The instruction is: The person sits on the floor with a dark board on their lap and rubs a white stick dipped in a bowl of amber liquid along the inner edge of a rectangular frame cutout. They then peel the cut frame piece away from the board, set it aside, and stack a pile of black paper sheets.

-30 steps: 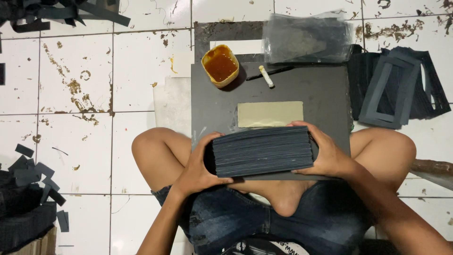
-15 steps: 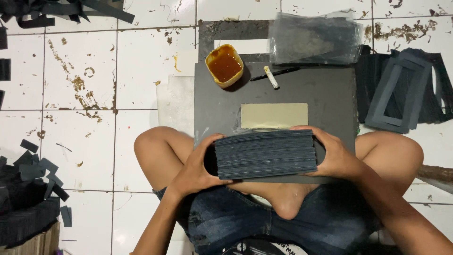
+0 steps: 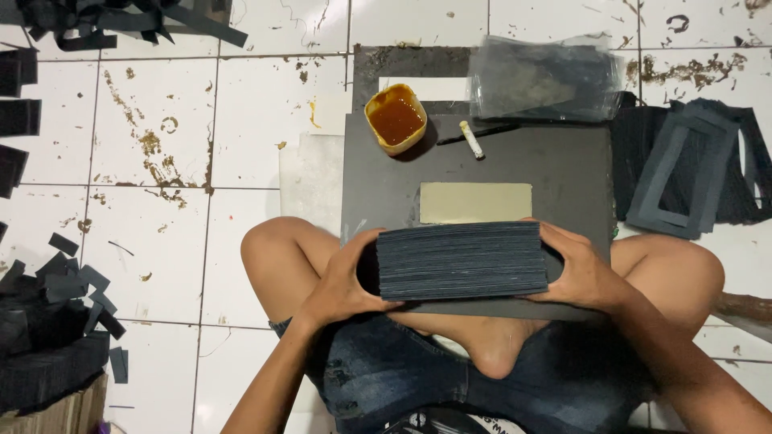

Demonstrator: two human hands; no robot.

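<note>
A thick stack of dark grey card sheets (image 3: 461,261) stands on edge on a dark board (image 3: 515,169) that rests across my crossed legs. My left hand (image 3: 346,283) grips the stack's left end. My right hand (image 3: 581,272) grips its right end. Just beyond the stack, a beige rectangular card (image 3: 474,202) lies flat on the board. Further up the board sits a yellow tub of brown glue (image 3: 396,117), with a small white stick (image 3: 470,140) beside it.
A clear plastic bag of dark sheets (image 3: 545,78) lies at the board's far edge. Dark cut-out frames (image 3: 683,173) are piled on the right. Dark offcuts and scraps (image 3: 48,321) heap up at the left on the stained white tile floor (image 3: 153,201).
Both hands keep the same hold on the stack. Only the view has shifted slightly.
</note>
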